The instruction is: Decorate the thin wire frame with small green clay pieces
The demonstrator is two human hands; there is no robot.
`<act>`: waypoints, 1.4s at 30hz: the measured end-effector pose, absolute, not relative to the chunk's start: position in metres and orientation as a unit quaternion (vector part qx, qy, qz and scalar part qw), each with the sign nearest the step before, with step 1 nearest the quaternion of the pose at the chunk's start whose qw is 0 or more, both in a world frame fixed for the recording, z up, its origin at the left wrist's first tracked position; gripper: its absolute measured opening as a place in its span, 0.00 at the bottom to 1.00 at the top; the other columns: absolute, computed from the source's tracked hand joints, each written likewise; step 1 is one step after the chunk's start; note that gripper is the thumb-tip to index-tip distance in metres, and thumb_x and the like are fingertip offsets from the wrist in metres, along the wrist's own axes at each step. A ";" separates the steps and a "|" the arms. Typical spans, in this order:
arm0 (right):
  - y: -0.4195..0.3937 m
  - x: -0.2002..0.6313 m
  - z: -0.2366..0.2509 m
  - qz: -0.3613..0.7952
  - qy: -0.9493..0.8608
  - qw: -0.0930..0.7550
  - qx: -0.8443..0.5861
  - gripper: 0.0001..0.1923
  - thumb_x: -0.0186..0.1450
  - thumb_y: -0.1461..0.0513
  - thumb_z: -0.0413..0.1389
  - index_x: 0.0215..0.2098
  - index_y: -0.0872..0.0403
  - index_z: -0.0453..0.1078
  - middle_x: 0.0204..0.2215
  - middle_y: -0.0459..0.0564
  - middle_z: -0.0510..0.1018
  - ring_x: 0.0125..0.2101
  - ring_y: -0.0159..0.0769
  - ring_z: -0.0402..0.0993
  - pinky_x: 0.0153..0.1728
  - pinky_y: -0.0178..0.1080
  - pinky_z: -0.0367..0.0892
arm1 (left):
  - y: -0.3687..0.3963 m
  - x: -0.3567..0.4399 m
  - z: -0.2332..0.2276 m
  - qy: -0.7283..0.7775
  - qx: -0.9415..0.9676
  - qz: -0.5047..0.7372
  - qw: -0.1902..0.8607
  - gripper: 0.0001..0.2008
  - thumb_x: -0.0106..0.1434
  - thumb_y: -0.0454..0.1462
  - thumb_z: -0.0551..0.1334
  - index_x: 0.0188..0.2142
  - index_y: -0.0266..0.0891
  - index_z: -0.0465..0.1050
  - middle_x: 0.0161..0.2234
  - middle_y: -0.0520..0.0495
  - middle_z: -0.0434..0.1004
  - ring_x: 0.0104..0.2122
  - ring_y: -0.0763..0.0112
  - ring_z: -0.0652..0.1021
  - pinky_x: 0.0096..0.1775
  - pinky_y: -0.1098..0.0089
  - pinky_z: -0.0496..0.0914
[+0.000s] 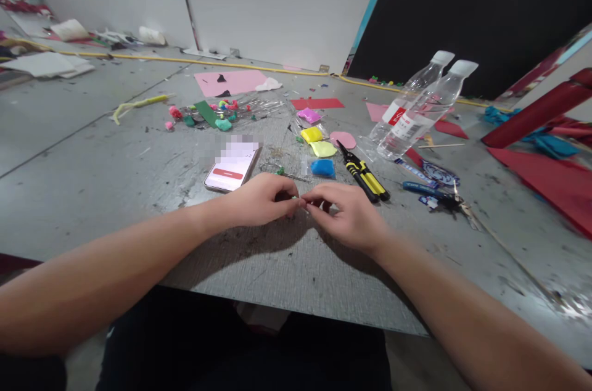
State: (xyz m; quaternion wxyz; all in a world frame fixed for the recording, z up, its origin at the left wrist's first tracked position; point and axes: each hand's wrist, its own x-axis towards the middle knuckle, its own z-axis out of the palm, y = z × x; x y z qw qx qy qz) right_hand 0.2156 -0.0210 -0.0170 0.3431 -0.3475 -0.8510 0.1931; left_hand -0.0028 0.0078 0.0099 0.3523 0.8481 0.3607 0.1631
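Observation:
Near the table's front edge, my left hand (266,198) and my right hand (345,212) meet with fingertips pinched together. A tiny greenish bit shows at the left fingertips, but what either hand holds is mostly hidden and too small to name. Just beyond the fingers lies a thin wire piece with a green lump (280,170) on it. A phone (231,168) with a lit screen is left of my left hand. Packets of soft clay, one blue (322,168) and one yellow (311,134), lie past my right hand, beside yellow-and-black cutters (363,174).
Two clear plastic bottles (411,110) stand at the right, behind blue-handled pliers (428,192). Wires with coloured clay lumps (231,112) lie farther back, near pink paper (226,82). A red bar (539,108) and red sheets (548,178) occupy the far right.

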 end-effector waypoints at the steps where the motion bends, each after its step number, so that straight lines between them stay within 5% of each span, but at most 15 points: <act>1: -0.021 0.216 -0.017 0.189 -0.849 0.343 -0.355 0.07 0.71 0.63 0.56 0.37 0.52 0.76 0.34 0.50 0.83 0.32 0.37 0.76 0.34 0.40 0.69 | 0.008 -0.003 0.009 0.360 0.850 0.163 0.348 0.14 0.68 0.43 0.59 0.27 0.41 0.70 0.23 0.50 0.77 0.24 0.71 0.74 0.29 0.68 0.65; 36: -0.021 0.213 -0.014 0.231 -0.863 0.278 -0.353 0.05 0.62 0.64 0.53 0.29 0.50 0.62 0.26 0.44 0.69 0.27 0.34 0.63 0.30 0.38 0.58 | 0.009 -0.003 0.009 0.334 0.871 0.121 0.339 0.13 0.67 0.43 0.60 0.36 0.38 0.80 0.28 0.48 0.80 0.28 0.70 0.75 0.32 0.68 0.66; 42: -0.018 0.219 -0.013 0.226 -0.811 0.350 -0.410 0.10 0.67 0.63 0.47 0.27 0.48 0.54 0.21 0.43 0.64 0.24 0.34 0.60 0.27 0.39 0.53 | 0.009 -0.004 0.009 0.342 0.858 0.115 0.365 0.13 0.66 0.42 0.60 0.40 0.36 0.81 0.36 0.45 0.85 0.34 0.67 0.79 0.37 0.67 0.69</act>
